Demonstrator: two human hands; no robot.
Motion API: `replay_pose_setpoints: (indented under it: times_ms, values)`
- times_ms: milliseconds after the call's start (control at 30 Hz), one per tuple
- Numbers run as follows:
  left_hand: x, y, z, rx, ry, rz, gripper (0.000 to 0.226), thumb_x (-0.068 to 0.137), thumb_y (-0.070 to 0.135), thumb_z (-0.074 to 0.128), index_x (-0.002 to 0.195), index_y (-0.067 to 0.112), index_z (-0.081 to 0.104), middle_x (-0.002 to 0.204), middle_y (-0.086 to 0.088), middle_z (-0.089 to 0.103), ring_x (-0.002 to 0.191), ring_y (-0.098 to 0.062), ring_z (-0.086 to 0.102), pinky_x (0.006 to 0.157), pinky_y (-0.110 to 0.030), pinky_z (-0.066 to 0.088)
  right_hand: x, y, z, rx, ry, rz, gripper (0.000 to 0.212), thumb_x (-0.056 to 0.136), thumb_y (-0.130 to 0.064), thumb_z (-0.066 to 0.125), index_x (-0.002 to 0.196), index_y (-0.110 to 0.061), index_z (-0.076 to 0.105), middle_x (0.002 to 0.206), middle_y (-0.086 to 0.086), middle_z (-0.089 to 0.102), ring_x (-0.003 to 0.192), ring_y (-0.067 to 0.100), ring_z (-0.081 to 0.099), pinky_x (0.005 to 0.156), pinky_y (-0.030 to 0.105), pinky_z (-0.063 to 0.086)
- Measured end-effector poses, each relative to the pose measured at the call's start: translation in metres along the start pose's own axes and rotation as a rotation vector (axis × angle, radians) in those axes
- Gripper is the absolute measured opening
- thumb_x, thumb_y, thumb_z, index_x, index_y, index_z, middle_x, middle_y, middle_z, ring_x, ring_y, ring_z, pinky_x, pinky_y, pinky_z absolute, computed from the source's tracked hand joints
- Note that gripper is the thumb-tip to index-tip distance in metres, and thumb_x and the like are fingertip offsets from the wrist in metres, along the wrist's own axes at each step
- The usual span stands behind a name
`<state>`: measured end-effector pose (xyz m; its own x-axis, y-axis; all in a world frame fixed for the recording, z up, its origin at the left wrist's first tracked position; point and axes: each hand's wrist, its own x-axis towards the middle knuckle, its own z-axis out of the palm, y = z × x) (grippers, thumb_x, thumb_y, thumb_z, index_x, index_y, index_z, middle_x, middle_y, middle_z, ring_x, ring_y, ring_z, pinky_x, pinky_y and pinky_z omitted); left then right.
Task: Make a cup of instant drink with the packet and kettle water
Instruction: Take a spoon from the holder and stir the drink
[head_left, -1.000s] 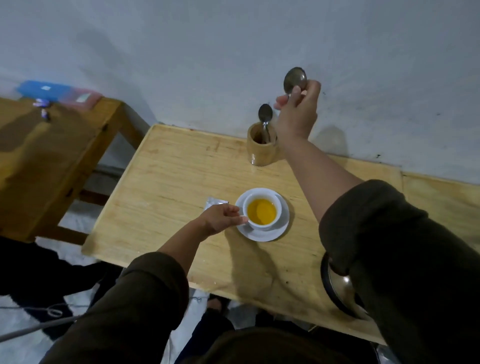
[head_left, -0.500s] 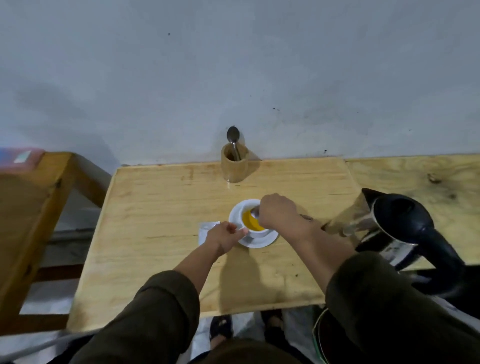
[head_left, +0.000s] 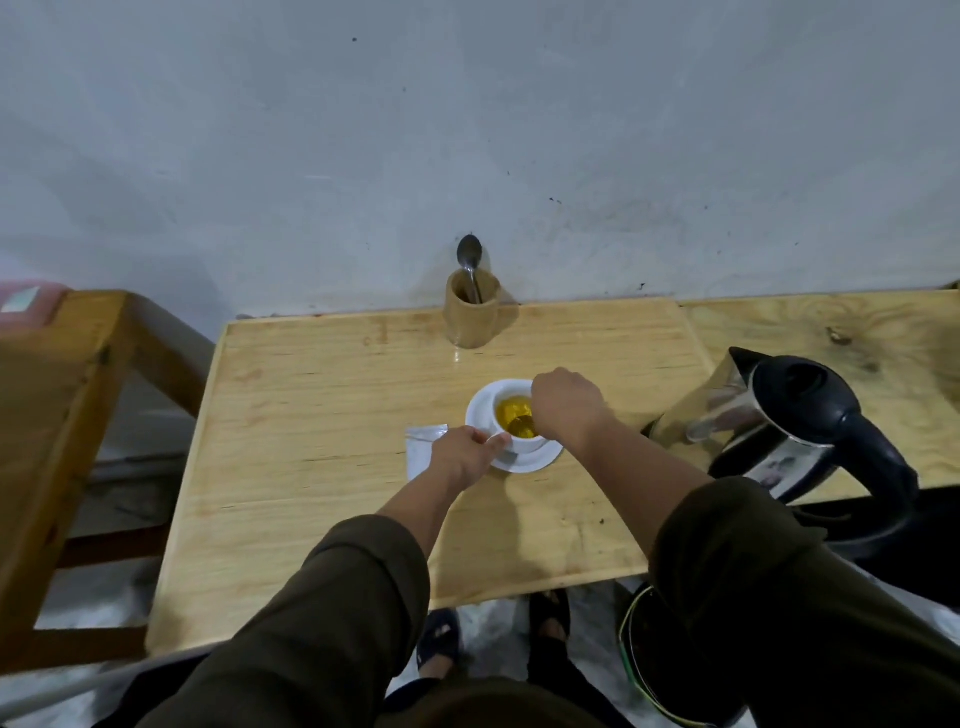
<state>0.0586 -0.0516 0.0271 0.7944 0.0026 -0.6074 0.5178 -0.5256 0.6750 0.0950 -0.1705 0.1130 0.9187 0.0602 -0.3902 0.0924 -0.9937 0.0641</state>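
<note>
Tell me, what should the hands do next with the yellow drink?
Probably stir. The right hand already has a spoon dipped in the yellow drink in the white cup, and the left hand steadies the cup on its saucer. The packet lies beside it.

Pale wooden tabletop (head_left: 322, 467) against a grey wall, five things resting on it.

We note a white saucer (head_left: 540, 457) near the middle, carrying a white cup (head_left: 527, 442) of yellow liquid. Touching the saucer's left edge lies a flat white packet (head_left: 420, 449). At the back edge stands a wooden holder (head_left: 470, 317), upright, with one spoon (head_left: 470, 260) in it. A steel and black kettle (head_left: 789, 421) sits at the right, where a second board adjoins.
</note>
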Motion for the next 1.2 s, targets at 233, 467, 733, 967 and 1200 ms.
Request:
replay_pose_setpoints:
  times_ms: [233,467,733,967,1200]
  values:
    - [-0.003,0.000,0.003,-0.021,0.021,0.010,0.049,0.092,0.048,0.050,0.115,0.006,0.063,0.098,-0.001,0.055,0.091,-0.017,0.048,0.080,-0.026,0.036,0.000,0.020,-0.005,0.296,-0.184,0.130,0.024,0.079,-0.003,0.058,0.059,-0.012,0.049,0.032,-0.002,0.056,0.018,0.003,0.045,0.035,0.015,0.039]
    - [-0.006,0.001,0.005,-0.096,0.050,-0.033,0.042,0.089,0.048,0.055,0.105,0.011,0.066,0.103,-0.003,0.059,0.101,-0.022,0.054,0.083,-0.026,0.037,0.013,0.041,-0.010,0.651,-0.001,0.151,0.025,0.072,-0.005,0.065,0.056,-0.015,0.049,0.084,0.017,0.072,0.089,0.032,0.070,0.087,0.038,0.055]
    - [-0.007,0.003,0.010,-0.105,0.123,-0.078,0.046,0.087,0.050,0.058,0.106,0.009,0.068,0.115,-0.011,0.067,0.112,-0.028,0.059,0.093,-0.036,0.046,0.012,0.034,0.005,0.879,0.268,-0.026,0.017,0.090,-0.020,0.055,0.091,-0.012,0.069,0.090,0.010,0.075,0.089,0.022,0.067,0.077,0.024,0.045]
    - [-0.006,0.000,0.012,-0.085,0.145,-0.080,0.051,0.085,0.052,0.059,0.118,0.014,0.068,0.125,-0.006,0.066,0.118,-0.024,0.057,0.101,-0.036,0.045,0.009,0.037,0.010,0.802,0.209,-0.239,0.015,0.090,-0.018,0.055,0.089,-0.010,0.068,0.090,0.011,0.074,0.087,0.023,0.069,0.083,0.033,0.054]
    - [-0.002,0.001,0.014,-0.088,0.162,-0.089,0.047,0.088,0.045,0.059,0.120,0.012,0.067,0.126,-0.008,0.065,0.119,-0.025,0.057,0.100,-0.034,0.044,0.015,0.049,0.014,0.601,0.277,-0.394,0.019,0.093,-0.014,0.048,0.095,-0.009,0.067,0.096,0.011,0.068,0.090,0.024,0.060,0.077,0.030,0.045]
